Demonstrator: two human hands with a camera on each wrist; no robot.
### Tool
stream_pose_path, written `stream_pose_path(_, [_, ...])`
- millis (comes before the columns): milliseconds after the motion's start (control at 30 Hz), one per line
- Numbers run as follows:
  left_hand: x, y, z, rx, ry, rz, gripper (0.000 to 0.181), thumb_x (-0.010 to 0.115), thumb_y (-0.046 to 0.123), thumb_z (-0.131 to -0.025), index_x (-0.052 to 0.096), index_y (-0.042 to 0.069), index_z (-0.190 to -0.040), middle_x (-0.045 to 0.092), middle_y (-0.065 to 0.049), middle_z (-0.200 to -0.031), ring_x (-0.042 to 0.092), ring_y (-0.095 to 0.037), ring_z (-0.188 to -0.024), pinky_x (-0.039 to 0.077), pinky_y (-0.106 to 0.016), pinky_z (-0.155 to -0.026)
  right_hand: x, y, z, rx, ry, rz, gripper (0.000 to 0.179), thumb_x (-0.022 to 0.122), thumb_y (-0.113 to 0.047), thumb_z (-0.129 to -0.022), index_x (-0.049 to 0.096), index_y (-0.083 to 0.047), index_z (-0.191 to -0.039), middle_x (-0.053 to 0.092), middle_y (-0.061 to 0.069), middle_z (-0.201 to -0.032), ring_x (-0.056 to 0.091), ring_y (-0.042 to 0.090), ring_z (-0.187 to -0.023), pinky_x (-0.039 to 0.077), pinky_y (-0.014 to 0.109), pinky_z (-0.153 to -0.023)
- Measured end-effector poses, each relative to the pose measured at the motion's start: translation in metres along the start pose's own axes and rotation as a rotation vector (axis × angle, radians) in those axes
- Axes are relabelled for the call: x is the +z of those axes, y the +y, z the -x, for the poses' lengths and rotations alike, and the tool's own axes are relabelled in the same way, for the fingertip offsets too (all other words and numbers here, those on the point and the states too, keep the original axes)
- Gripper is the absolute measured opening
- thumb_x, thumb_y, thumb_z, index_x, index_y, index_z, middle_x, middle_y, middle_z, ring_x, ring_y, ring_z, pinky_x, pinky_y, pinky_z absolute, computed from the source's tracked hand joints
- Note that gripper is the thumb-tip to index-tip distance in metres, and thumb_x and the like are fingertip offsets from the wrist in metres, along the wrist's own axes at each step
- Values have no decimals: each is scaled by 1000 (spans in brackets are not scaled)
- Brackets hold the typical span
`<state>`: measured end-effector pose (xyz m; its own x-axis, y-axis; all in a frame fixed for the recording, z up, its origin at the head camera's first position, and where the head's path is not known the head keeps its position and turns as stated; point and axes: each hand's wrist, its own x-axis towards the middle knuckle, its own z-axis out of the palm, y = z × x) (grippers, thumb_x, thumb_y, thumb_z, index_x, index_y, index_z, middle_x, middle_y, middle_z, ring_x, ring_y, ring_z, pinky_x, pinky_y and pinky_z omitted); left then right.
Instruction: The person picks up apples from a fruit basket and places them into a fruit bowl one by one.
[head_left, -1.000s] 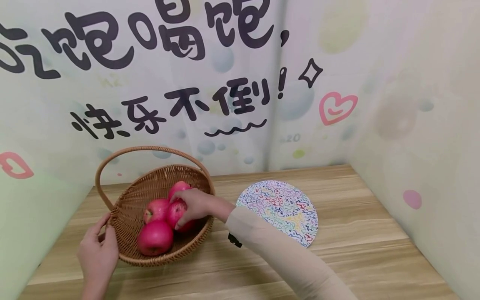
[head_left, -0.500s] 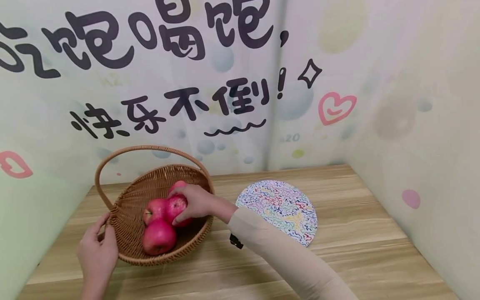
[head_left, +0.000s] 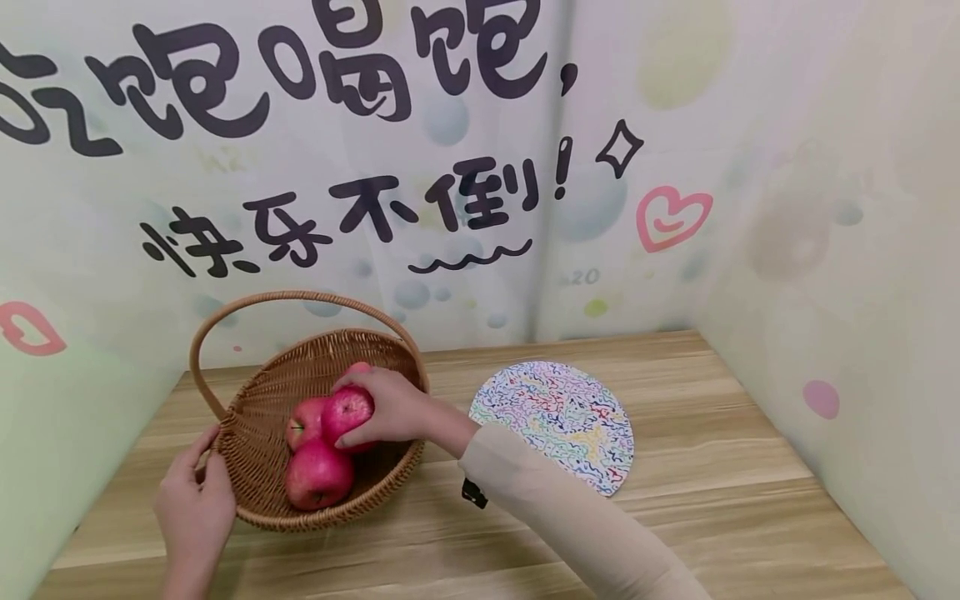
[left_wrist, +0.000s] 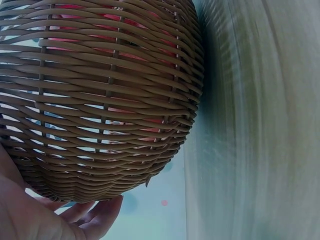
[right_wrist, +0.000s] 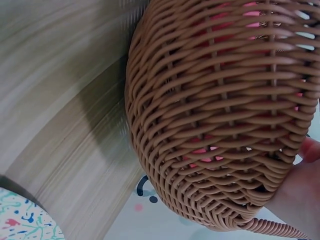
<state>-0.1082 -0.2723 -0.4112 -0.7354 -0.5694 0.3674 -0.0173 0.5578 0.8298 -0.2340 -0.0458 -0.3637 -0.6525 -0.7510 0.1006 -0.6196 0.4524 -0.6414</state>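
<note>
A brown wicker basket [head_left: 258, 408] with a tall arched handle leans open toward me on the left of the table. At its left rim my left hand [head_left: 197, 504] grips the edge; in the left wrist view its fingers [left_wrist: 102, 220] curl under the woven wall. My right hand [head_left: 393, 406] reaches over the right rim and holds a red apple [head_left: 348, 414] between thumb and fingers. Around it inside the basket lie a front apple [head_left: 319, 475], a left apple [head_left: 303, 423] and a partly covered apple [head_left: 361, 367] behind. In the right wrist view the basket wall hides most of that hand.
Right of the basket a round board [head_left: 555, 408] with multicoloured squiggles lies flat, partly covered by my right sleeve [head_left: 555, 508]. The wood-grain table [head_left: 720, 467] is bounded by printed walls [head_left: 480, 317] at the back and sides.
The apple in my right hand has shifted slightly up and left, and the hand has risen with it. The front apple has rolled a little to the right. My left hand stays put.
</note>
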Motion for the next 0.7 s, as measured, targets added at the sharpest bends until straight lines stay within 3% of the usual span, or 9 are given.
stream_pose_path(700, [1,0,0,0,4,5,44,41,4,-103,63,-11,-138,59,-38,-138,38,37,-76,38,2,-59,8,-8,17,-4,206,-103,63,91,-30,-82,64,-16,-137,66,2,-130,60,10,-117,52,19,-91])
